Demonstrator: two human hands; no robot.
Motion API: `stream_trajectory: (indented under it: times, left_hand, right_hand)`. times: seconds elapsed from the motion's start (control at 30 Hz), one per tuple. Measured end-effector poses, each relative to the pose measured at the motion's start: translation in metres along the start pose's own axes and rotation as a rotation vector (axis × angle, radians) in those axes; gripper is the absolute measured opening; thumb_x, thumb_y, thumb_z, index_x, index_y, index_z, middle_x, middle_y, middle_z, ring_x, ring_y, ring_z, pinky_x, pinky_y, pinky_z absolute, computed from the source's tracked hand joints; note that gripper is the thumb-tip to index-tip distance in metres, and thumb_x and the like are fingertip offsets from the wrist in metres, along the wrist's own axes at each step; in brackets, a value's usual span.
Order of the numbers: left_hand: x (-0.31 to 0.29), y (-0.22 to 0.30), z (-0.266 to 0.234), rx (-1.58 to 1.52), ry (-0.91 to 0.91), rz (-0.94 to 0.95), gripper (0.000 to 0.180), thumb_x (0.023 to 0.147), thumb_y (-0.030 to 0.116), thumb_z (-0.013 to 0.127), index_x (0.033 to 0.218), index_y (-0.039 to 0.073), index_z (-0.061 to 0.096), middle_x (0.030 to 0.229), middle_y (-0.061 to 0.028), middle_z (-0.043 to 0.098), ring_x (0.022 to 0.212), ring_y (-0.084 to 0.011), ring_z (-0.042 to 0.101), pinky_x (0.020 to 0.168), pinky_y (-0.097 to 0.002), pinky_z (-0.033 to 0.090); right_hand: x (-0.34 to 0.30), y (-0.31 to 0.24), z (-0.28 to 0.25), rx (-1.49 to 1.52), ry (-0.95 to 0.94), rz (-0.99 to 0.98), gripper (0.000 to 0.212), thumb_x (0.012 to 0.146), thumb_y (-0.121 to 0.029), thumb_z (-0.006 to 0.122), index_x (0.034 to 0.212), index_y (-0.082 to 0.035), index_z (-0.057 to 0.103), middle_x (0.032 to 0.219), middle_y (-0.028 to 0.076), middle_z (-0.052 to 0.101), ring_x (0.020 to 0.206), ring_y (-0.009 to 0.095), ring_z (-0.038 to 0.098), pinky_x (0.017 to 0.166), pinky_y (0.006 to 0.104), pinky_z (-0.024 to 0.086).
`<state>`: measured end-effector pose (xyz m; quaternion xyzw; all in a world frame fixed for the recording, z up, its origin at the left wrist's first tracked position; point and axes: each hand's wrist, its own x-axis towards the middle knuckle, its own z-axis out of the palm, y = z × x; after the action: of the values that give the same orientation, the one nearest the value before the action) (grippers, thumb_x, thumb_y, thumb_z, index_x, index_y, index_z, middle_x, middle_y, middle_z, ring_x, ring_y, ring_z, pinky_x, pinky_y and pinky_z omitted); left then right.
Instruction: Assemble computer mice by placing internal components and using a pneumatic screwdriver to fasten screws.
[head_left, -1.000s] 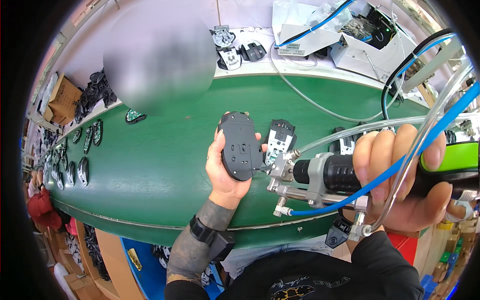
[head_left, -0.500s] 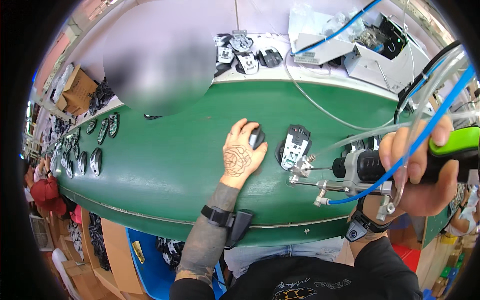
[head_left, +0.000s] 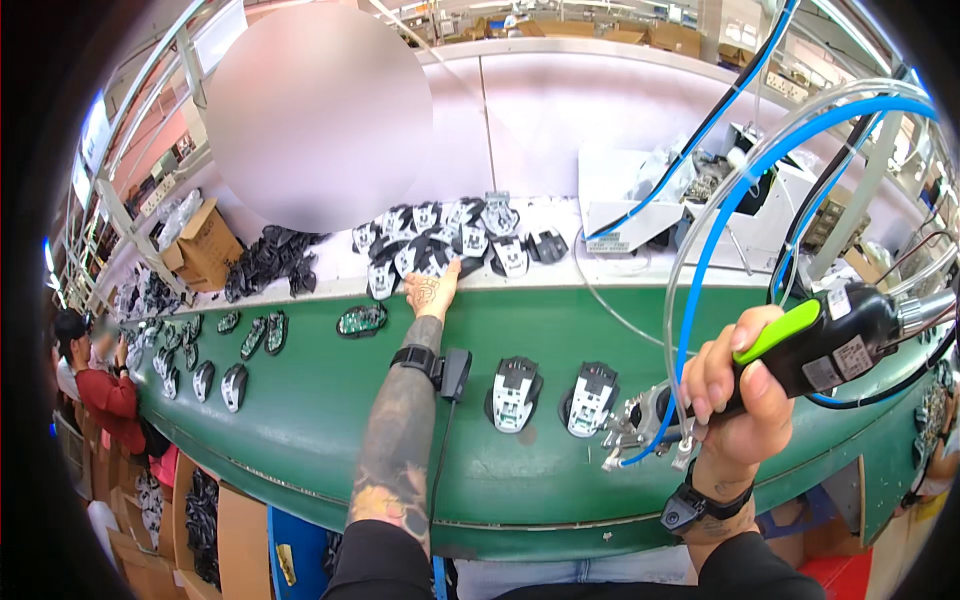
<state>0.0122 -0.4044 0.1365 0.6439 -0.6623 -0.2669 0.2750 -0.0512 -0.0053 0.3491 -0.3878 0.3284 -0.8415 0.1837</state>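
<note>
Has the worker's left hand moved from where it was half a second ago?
Yes. The left hand has gone forward, away from the body: from over the green worktop to the pile of mouse shells on the white shelf.

A cardboard box [head_left: 206,246] is set far left; a plastic bag [head_left: 668,178] is held in a white box [head_left: 606,190] far right. A red-clad co-worker [head_left: 108,397] is seen left, a blue bin [head_left: 309,535] near left.

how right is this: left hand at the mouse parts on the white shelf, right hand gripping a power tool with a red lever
The lever is green, not red, as the head view shows. The left hand is at mouse parts on the white shelf; the right hand grips the power tool.
</note>
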Motion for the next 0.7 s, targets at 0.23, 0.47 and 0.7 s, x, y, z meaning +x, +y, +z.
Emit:
stream_trajectory:
  times: [0.23, 0.47, 0.7]
  left_hand:
    - [-0.003, 0.013, -0.002, 0.032, 0.039, 0.095, 0.092, 0.064, 0.052, 0.076, 0.126, -0.008, 0.044, 0.127, -0.0249, 0.052, 0.121, -0.0389, 0.048, 0.101, -0.0448, 0.04]
    - [-0.005, -0.024, -0.095, -0.063, -0.182, 0.653, 0.095, 0.056, 0.029, 0.079, 0.135, -0.003, 0.037, 0.121, -0.0275, 0.053, 0.114, -0.037, 0.053, 0.097, -0.0394, 0.044]
    - [0.063, -0.07, -0.161, 0.391, -0.389, 0.823, 0.082, 0.056, 0.012, 0.072, 0.133, 0.007, 0.044, 0.127, -0.0193, 0.05, 0.12, -0.0382, 0.046, 0.105, -0.04, 0.038]
  right_hand:
    - [0.001, -0.004, -0.006, -0.009, 0.021, 0.008, 0.032, 0.082, -0.019, 0.066, 0.098, -0.001, 0.045, 0.061, 0.005, 0.046, 0.05, 0.012, 0.044, 0.048, 0.0263, 0.04]
    - [0.012, -0.002, -0.014, -0.129, 0.0, -0.093, 0.03, 0.089, -0.027, 0.056, 0.099, -0.003, 0.041, 0.06, 0.002, 0.043, 0.045, 0.01, 0.04, 0.039, 0.0207, 0.033]
    - [0.01, 0.006, -0.01, -0.151, -0.019, -0.093, 0.03, 0.089, -0.028, 0.054, 0.099, -0.003, 0.041, 0.06, 0.001, 0.042, 0.045, 0.009, 0.039, 0.04, 0.0205, 0.032]
